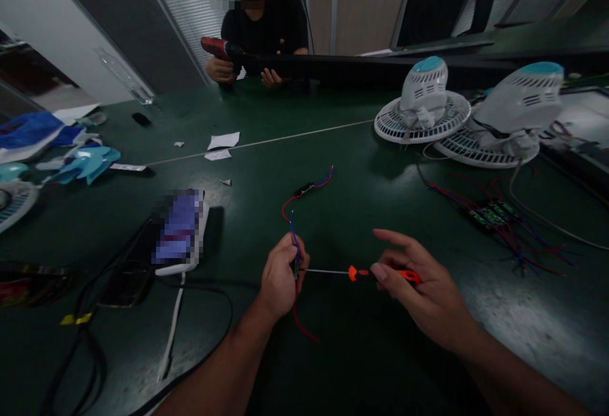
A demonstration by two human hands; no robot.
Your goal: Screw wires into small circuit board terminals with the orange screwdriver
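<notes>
My left hand is closed in a pinch on a small part with red and blue wires that trail up across the dark green table. My right hand holds an orange-handled screwdriver between thumb and fingers, index finger stretched out. The screwdriver's thin metal shaft points left, and its tip meets the part in my left hand.
Two white fan heads lie at the far right, with circuit boards and tangled wires nearby. A phone on a white charger and black cables sit at left, blue fan blades beyond. A person opposite holds a red drill.
</notes>
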